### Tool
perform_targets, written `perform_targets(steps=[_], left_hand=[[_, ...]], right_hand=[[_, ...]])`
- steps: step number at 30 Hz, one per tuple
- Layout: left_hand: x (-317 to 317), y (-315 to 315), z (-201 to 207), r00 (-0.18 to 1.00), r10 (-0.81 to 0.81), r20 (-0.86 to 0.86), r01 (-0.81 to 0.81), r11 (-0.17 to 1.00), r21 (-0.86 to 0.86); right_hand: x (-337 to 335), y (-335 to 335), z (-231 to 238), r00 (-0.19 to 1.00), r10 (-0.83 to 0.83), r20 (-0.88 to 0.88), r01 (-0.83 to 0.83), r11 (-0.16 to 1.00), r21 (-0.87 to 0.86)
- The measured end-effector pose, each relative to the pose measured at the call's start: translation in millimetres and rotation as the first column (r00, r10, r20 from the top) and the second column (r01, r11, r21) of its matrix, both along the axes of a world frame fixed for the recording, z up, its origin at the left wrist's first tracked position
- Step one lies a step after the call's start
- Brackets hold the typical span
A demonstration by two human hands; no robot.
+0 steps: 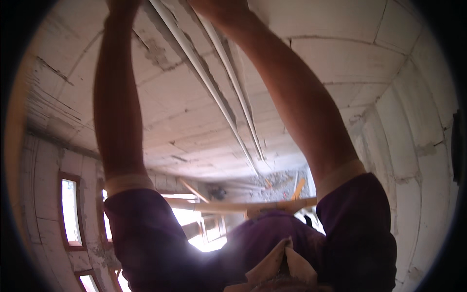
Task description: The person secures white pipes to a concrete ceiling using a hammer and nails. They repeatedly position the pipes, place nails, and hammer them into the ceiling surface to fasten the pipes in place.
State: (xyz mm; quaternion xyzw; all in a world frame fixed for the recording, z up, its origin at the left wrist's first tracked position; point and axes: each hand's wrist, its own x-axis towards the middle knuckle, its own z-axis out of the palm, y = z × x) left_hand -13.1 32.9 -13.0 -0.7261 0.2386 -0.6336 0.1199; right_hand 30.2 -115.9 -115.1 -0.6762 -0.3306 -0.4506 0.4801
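Both my arms reach up, and my hands are cut off by the top edge. My left hand (pixel 123 6) is close to the pale block wall, left of two long white pipes. My right hand (pixel 220 9) is by the upper end of the right pipe (pixel 224 58); whether it touches the pipe I cannot tell. The left pipe (pixel 194 59) runs between my forearms. Both pipes lie in rough grooves cut into the block surface (pixel 165 112). The fingers of both hands are out of sight, so anything held is hidden.
Another block wall (pixel 413 146) rises at the right, with a dark object (pixel 457 146) at its edge. Wood-framed window openings (pixel 71 211) stand at the lower left. Behind my purple shirt (pixel 272 233) are a wooden beam (pixel 219 207) and grey rubble (pixel 279 184).
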Motion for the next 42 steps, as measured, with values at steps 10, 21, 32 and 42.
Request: perform_targets(steps=[10,21,32,42], left_hand=[[-5.4,-7.3,-27.0,0.975,0.180,-0.129,-0.211,0.932,-0.293],[-18.3,-16.6,-15.9,0.933,0.263,-0.245,-0.336,0.882,-0.330],[-34.9,-11.1,-17.0,0.946,0.188,-0.265,-0.286,0.869,-0.403],[-130.1,-54.4,-339.8,0.603,-0.712,-0.358,-0.541,-0.035,-0.840]], right_hand=[[-9.0,-12.1,-9.4,0.993,-0.023,-0.112,0.012,0.996,-0.093],[-10.3,-15.5,-9.3,0.988,-0.032,-0.154,0.010,0.990,-0.141],[-12.3,-10.3,-12.3,0.996,-0.054,-0.064,0.044,0.986,-0.160],[-1.0,-13.4,-12.2,0.996,-0.075,0.044,0.078,0.994,-0.072]])
